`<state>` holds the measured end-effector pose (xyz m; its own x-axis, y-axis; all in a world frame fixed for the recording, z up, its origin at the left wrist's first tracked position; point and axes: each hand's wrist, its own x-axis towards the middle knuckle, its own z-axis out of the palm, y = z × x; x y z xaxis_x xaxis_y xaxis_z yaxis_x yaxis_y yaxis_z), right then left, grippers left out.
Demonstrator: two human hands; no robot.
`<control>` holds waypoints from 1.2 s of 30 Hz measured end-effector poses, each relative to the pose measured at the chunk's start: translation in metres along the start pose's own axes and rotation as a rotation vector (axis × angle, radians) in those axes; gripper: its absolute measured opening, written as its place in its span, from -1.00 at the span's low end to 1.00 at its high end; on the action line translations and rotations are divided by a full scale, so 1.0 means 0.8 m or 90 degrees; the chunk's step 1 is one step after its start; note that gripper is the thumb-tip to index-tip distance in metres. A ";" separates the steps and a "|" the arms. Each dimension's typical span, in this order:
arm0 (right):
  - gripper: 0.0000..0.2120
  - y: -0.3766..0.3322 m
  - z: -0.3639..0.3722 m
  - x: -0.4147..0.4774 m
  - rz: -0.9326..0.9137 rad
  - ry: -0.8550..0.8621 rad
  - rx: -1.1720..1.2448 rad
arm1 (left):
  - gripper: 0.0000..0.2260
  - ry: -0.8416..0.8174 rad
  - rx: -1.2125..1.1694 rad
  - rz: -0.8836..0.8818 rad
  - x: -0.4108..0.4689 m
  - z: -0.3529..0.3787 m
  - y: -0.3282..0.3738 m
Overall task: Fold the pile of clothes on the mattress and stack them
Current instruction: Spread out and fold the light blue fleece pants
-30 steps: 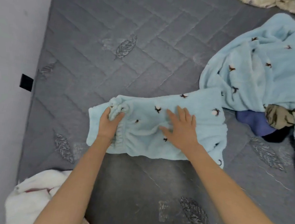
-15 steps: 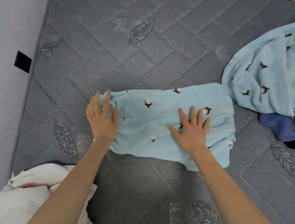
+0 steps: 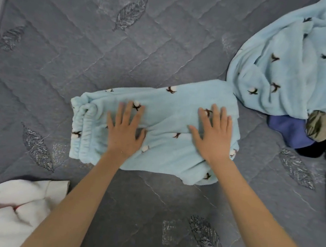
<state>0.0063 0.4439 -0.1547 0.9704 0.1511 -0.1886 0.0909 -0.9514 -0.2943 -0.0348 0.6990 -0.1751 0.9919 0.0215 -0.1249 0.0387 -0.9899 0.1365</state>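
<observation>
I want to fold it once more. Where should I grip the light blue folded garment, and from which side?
Probably the gathered elastic end on its left, coming from the left with the left hand. That end is thick, layered and lies free on the mattress, so it can be lifted from below while the right hand presses the garment flat.

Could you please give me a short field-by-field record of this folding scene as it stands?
surface: grey quilted mattress
item in work: folded fleece, light blue, lying mid-mattress
left hand: flat, pressing the folded fleece near its elastic end
right hand: flat, pressing the other end
still to fold: loose fleece at upper right, navy cloth showing at its edge
also present: white garment at lower left
</observation>
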 end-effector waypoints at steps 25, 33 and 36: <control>-0.58 0.127 -0.052 0.008 0.402 -0.252 0.754 | -0.86 0.201 -0.156 0.435 -0.015 0.036 0.259; -0.60 0.095 -0.074 0.035 0.306 -0.191 0.833 | -0.90 0.156 -0.167 0.664 -0.069 0.042 0.268; -0.75 0.072 -0.087 0.060 0.274 -0.029 0.791 | -0.91 0.190 -0.198 0.665 -0.085 0.041 0.272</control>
<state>0.0736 0.3778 -0.1155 0.8591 -0.0683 -0.5073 -0.5107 -0.0496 -0.8583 -0.0981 0.4774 -0.1691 0.5438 -0.7225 0.4270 -0.8392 -0.4660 0.2802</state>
